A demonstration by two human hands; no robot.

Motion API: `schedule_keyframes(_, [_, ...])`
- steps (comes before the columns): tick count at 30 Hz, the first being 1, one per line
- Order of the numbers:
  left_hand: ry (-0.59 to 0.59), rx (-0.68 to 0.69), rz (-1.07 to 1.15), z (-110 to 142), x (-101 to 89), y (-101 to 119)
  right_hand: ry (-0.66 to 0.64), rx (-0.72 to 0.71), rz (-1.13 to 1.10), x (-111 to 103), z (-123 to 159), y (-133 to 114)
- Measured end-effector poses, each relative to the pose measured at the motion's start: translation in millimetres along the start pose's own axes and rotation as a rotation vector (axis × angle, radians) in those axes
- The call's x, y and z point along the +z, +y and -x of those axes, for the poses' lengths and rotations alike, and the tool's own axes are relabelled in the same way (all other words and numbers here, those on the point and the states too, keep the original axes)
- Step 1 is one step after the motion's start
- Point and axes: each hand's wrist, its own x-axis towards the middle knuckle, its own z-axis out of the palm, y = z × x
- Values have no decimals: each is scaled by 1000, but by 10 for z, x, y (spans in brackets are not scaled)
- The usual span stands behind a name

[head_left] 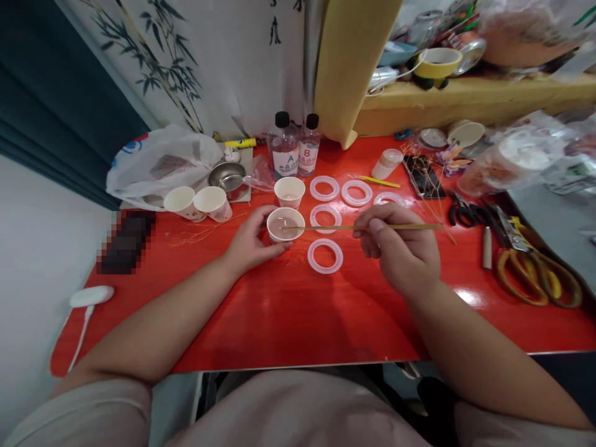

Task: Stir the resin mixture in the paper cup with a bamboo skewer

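While the right hand (395,248) pinches a thin bamboo skewer (326,227) in a narrow grip between thumb and fingers, the skewer's long axis runs almost level, from 3 o'clock to 9 o'clock, and its tip reaches into a white paper cup (279,237) that stands at 9 o'clock from that grip. The left hand (254,242) is the nearer one, with its fingers (279,247) curled against the cup's side at about 7 o'clock in a loose grip around the wall. The upright cup holds a smooth, cloudy, pinkish-brown liquid (285,218); whether the tip touches it is hard to tell from this view. Just to the cup's 3 o'clock, partly under the skewer, lie clear silicone rings (311,256) on the red desk (298,329). A second paper cup (289,200) with a little pale liquid stands at 12 o'clock from the first, and farther along the same line are two capped plastic bottles (293,152) labelled A and B.
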Motion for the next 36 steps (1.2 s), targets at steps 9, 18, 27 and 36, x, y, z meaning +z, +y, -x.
schedule_keyframes(9, [-29,-41,-42,6,-7,-10,132,156,-250,-31,-162,89])
schedule_keyframes(18, [-22,-36,-58,24,-15,-59,89,257,-244,-57,-207,160])
schedule_keyframes(27, [-3,-40,-46,12,-1,-17,129,250,-238,-120,-261,126])
schedule_keyframes(36, [24,-57,-49,19,-3,-39,252,239,-317,-263,-333,7])
